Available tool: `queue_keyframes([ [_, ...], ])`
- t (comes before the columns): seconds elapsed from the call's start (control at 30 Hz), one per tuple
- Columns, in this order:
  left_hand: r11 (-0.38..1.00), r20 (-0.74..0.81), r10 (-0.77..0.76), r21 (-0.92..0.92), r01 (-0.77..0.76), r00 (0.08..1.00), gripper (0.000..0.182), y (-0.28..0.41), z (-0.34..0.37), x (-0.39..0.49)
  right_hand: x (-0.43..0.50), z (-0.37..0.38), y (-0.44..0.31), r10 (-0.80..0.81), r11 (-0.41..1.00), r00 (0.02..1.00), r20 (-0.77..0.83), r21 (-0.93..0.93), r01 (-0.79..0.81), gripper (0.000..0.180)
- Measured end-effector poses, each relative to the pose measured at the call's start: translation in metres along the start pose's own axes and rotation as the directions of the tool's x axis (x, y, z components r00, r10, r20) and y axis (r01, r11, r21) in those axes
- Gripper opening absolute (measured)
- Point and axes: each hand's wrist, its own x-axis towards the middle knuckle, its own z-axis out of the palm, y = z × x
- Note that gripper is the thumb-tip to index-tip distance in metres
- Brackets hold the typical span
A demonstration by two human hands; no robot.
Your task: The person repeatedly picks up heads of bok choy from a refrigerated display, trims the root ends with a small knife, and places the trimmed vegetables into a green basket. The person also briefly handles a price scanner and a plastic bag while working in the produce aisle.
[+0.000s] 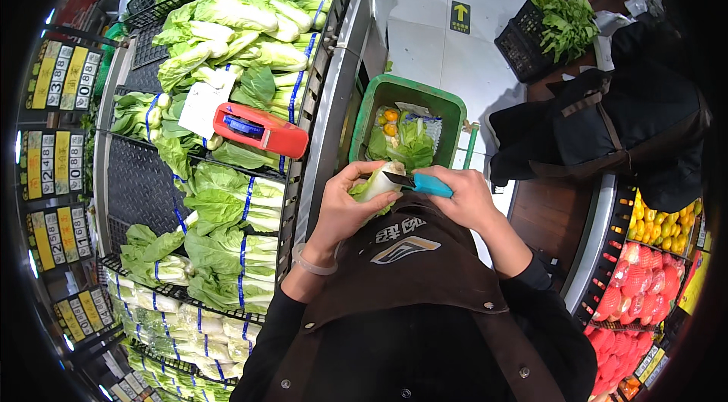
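Gripped in my left hand point(347, 194) is a small head of leafy cabbage point(378, 186), its white stem end turned up and away from me. My right hand point(463, 191) is closed around the turquoise handle of a knife point(429, 184). The dark blade lies against the white stem near its cut base. Just beyond both hands stands a green plastic bin point(409, 83). Inside it are loose green leaves point(412, 143), a few small orange fruits point(391, 120) and some plastic wrapping.
On the left, a produce shelf holds cabbages point(233, 9), taped bundles of greens point(222, 197) and a red tape dispenser point(267, 129). A person in dark clothing point(591, 117) bends at right, near a black crate point(520, 41). Net-wrapped fruit point(642, 277) fills the right-hand stand.
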Motion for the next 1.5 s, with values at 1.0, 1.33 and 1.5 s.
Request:
queue_keyframes([
  [1.0,0.463,0.292,0.676,0.546,-0.699,0.676,0.025,-0.025,0.06,0.001,-0.029,0.038,0.031,0.497,-0.296,0.736,0.459,0.887,-0.354,0.045],
  [1.33,0.507,0.168,-0.413,-0.774,0.379,0.895,0.092,-0.061,0.029,0.054,-0.041,-0.001,0.037,0.178,0.902,0.984,0.028,0.395,-0.174,0.058],
  [1.5,0.243,0.14,-0.175,-0.953,0.181,0.975,0.089,-0.056,0.028,0.069,-0.054,-0.017,0.008,0.114,0.988,0.989,0.093,-0.118,-0.102,0.071],
])
